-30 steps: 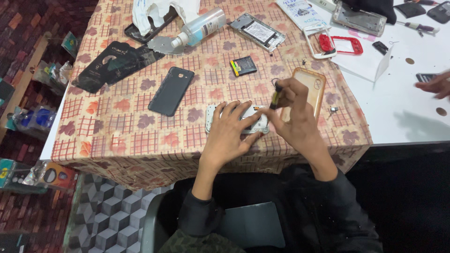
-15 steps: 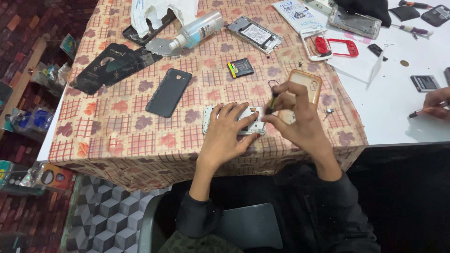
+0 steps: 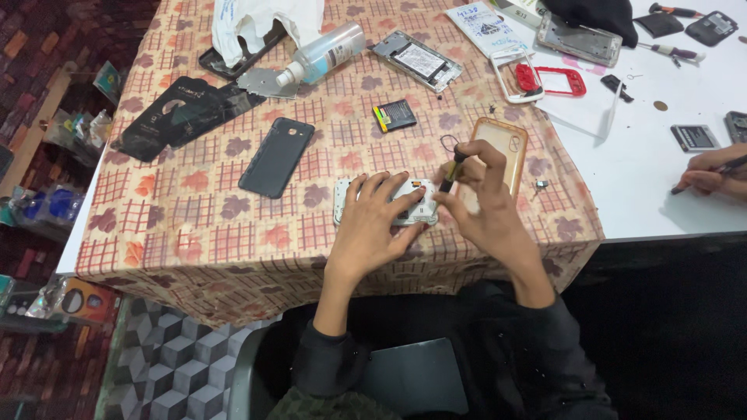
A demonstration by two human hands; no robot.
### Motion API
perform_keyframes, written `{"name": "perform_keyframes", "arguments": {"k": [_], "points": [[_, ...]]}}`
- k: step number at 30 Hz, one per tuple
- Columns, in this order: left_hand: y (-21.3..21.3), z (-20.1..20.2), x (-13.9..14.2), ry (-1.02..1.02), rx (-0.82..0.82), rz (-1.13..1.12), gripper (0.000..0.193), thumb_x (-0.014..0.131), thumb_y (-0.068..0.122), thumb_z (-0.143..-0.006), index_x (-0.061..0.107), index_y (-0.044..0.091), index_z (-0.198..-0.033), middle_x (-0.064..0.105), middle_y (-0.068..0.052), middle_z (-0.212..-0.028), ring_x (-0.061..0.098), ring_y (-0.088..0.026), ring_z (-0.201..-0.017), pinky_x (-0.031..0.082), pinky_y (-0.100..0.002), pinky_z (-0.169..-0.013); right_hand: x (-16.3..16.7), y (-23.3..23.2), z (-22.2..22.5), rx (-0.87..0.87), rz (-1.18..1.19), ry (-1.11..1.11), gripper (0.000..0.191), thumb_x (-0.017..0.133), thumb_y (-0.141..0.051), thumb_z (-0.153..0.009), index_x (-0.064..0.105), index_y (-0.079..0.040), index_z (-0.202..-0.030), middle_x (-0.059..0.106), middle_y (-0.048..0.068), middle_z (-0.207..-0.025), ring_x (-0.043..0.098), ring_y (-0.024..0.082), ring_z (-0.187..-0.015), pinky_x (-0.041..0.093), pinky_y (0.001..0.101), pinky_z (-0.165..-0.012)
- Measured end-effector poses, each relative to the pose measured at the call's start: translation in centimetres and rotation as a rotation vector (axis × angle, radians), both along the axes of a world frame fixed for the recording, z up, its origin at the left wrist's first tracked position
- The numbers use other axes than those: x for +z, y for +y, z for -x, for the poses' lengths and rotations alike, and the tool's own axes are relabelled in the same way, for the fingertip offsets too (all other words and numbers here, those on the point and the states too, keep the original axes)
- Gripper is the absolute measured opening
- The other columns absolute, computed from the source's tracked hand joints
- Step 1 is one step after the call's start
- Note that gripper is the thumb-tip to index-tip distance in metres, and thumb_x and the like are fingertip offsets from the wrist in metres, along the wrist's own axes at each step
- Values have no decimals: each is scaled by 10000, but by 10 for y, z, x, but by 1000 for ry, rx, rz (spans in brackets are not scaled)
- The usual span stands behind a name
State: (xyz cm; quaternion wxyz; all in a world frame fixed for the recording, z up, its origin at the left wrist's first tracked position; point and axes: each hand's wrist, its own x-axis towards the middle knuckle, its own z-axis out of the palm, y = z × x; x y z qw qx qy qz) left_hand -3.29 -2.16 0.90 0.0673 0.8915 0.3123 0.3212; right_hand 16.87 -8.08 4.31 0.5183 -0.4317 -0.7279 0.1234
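While the left hand (image 3: pixel 375 222) lies spread flat over a white opened phone body (image 3: pixel 385 204), fingers fanned across it and pressing it to the patterned tablecloth (image 3: pixel 194 233), the right hand (image 3: pixel 486 202) is pinched around a dark slim screwdriver (image 3: pixel 451 171), whose tip points down at the right end of that phone body. The phone body sits near the front edge of the table, just in front of the person. Just beyond the right hand lies a clear orange-rimmed phone case (image 3: pixel 502 148), partly covered by the fingers. Farther out are a small battery (image 3: pixel 397 115) and a dark back cover (image 3: pixel 277 156) to the left, with black flat covers (image 3: pixel 167 117) past that. Near the far edge lie a clear bottle (image 3: pixel 327 53) on its side, a white plastic bag (image 3: pixel 264 19) and an opened phone frame (image 3: pixel 416 61). At the right, on the bare white table (image 3: pixel 646 179), another person's hand (image 3: pixel 712 171) holds a thin tool.
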Motion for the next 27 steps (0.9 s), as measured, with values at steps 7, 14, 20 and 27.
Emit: {"name": "perform_keyframes", "arguments": {"k": [7, 14, 20, 27], "points": [[1, 1, -2, 5, -2, 13, 512, 724, 446, -854, 695, 183, -1291, 593, -110, -1425, 479, -337, -1363, 276, -547, -1182, -5, -3, 4, -368, 76, 40, 832, 895, -80, -818, 270, -89, -1367, 688, 127, -919, 741, 195, -830, 573, 328, -708], [1, 1, -2, 0, -1, -3, 513, 714, 462, -883, 688, 186, -1314, 591, -113, -1427, 476, -340, -1362, 267, -558, -1182, -15, 1, -7, 58, 6, 23, 638, 747, 51, -923, 316, -88, -1373, 623, 171, -1112, 728, 261, -1064, 641, 358, -889], [0, 0, 1, 7, 4, 9, 520, 723, 436, -866, 679, 197, -1327, 586, -114, -1424, 474, -340, -1360, 267, -556, -1181, -7, 1, 4, 65, -66, -39, 662, 673, 94, -944, 249, -54, -1430, 613, 178, -1120, 715, 261, -1068, 630, 344, -814], [1, -2, 0, 47, 16, 36, 444, 747, 421, -861, 692, 216, -1251, 579, -109, -1442, 467, -340, -1380, 261, -557, -1188, 8, -4, 30, -239, -133, -300, 686, 835, -89, -888, 371, -107, -1393, 693, 179, -989, 729, 279, -877, 606, 389, -720]]}}
